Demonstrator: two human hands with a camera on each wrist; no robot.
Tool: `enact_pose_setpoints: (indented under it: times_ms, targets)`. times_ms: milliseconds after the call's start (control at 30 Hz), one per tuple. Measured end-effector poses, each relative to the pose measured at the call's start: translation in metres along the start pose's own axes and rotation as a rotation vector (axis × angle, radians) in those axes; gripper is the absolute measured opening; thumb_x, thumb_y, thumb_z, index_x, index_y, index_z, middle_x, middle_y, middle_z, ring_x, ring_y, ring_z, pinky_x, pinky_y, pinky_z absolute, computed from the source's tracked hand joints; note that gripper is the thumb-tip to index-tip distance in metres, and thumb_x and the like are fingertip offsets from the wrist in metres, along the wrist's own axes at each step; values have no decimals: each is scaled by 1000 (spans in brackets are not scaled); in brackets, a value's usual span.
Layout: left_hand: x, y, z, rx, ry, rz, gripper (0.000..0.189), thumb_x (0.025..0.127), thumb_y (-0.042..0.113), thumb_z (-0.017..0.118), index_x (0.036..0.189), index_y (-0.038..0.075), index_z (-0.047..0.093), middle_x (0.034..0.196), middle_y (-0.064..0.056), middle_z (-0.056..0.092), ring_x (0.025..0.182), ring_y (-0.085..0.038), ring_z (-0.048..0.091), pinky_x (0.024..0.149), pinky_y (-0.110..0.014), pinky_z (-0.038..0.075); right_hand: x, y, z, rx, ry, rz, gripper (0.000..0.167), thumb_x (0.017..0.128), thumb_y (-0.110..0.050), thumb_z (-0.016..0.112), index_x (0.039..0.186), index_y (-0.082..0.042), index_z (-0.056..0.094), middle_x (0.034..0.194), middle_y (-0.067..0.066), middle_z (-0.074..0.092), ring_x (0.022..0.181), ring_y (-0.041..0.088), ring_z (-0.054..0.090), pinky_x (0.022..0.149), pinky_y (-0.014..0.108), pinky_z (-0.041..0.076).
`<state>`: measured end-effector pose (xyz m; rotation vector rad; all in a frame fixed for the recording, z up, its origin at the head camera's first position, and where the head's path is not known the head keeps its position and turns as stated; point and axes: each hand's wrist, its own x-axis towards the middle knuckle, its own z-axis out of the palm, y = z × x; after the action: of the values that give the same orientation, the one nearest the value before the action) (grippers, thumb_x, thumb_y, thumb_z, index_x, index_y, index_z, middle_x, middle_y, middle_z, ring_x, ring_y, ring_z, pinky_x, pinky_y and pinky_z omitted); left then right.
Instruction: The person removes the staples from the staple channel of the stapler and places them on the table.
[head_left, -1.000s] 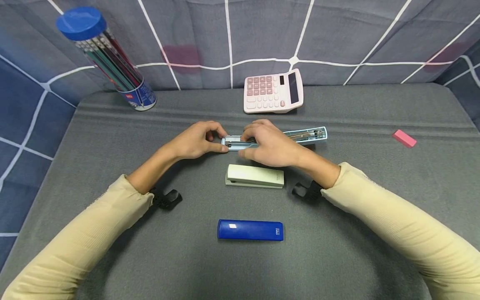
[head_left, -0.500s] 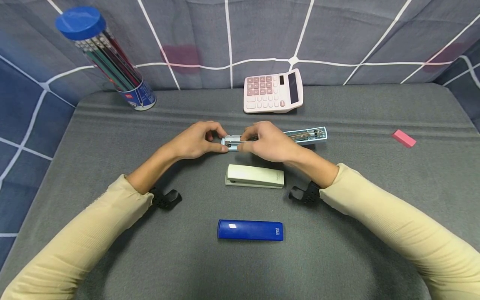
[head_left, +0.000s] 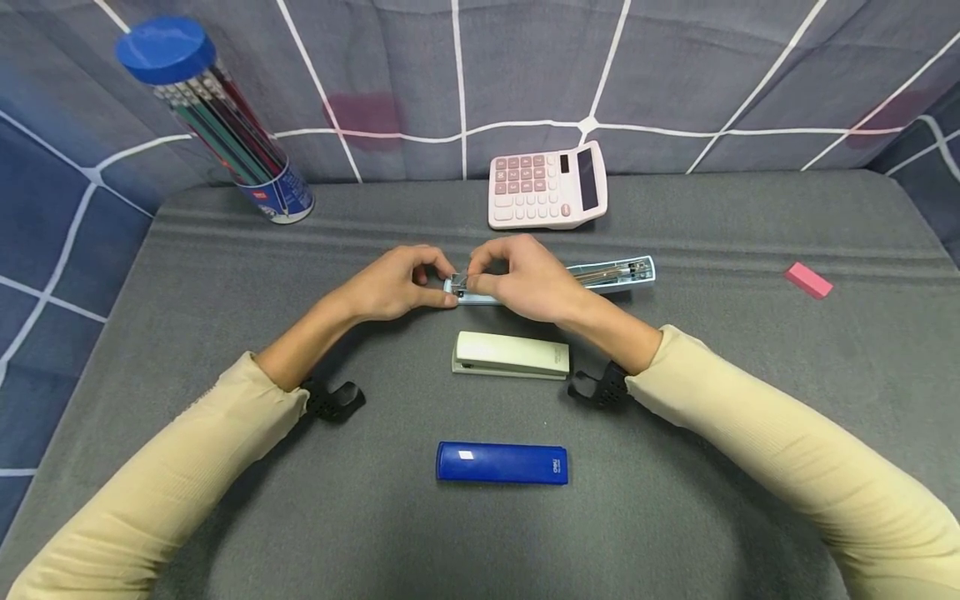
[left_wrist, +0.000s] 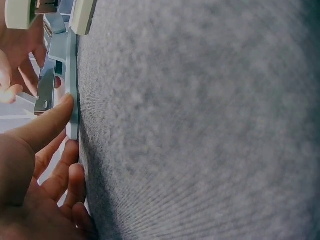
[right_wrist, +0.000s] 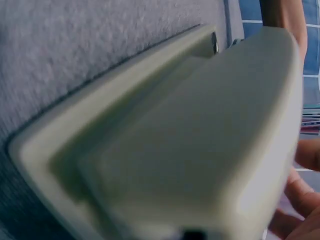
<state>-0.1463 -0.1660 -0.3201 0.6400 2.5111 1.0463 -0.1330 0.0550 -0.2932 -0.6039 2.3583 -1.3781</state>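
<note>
A light-blue stapler (head_left: 611, 273) lies opened out flat, its springs and metal parts showing in the right-hand half. My left hand (head_left: 390, 283) pinches its left end between thumb and fingers; in the left wrist view, the thumb (left_wrist: 55, 112) presses on the edge of the pale-blue base (left_wrist: 73, 75). From above, my right hand (head_left: 528, 279) pinches with thumb and forefinger at the metal staple rail near that same end, hiding the stapler's middle. The left wrist view shows the metal rail (left_wrist: 46, 85) standing off the base, beside the right hand's fingers. Exactly what the right fingertips hold I cannot tell.
A pale-green stapler (head_left: 512, 354) and a blue stapler (head_left: 502, 463) lie nearer me on the grey tabletop (head_left: 675, 500). Behind are a pink calculator (head_left: 547, 187) and a tall tub of pencils (head_left: 225, 125). A pink eraser (head_left: 808, 280) sits to the right.
My right hand has slid left along the opened stapler, bringing its fingertips close to the left hand. The left hand keeps its hold on the end.
</note>
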Motion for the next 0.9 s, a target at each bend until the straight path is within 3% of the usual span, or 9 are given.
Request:
enact_pose_setpoints:
  times_ms: [100,233,367,500,633,900]
  targets:
    - [0,0,0,3,-2,2,24,86,13,78,106,5,68,102,-9,62,87,-24,48,78,-36,37,2,2,1,-32,1,-34,6,89,-12,68,89,-7,70,108,6,67,96,19,56,84,36,41]
    - [0,1,0,4,-2,3,25,86,14,78,107,5,68,102,-9,62,87,-25,48,78,-36,37,2,3,1,-38,12,-82,4,89,-11,69,90,-8,71,95,2,67,77,21,50,69,34,37]
    - [-1,2,0,8,1,3,24,86,14,79,106,5,69,101,-9,62,86,-24,48,76,-36,37,1,4,2,-11,36,-128,8,87,-8,71,94,-6,68,99,3,68,93,18,58,84,37,42]
    - [-1,2,0,6,0,3,25,86,13,79,107,4,68,102,-9,61,86,-24,48,76,-36,37,2,5,2,11,42,-143,21,86,-5,73,106,-1,66,105,8,67,102,19,61,94,42,43]
    - [-1,2,0,4,0,-3,27,86,13,78,108,3,68,104,-10,61,87,-24,48,77,-36,37,4,5,3,-36,30,-122,29,85,-4,73,113,1,66,107,10,67,98,21,62,87,38,46]
    - [-1,2,-1,4,-6,1,23,86,13,78,106,5,68,103,-8,61,87,-24,48,78,-36,37,8,4,2,-162,12,-68,22,85,-1,73,107,1,72,98,9,68,82,21,60,75,33,46]
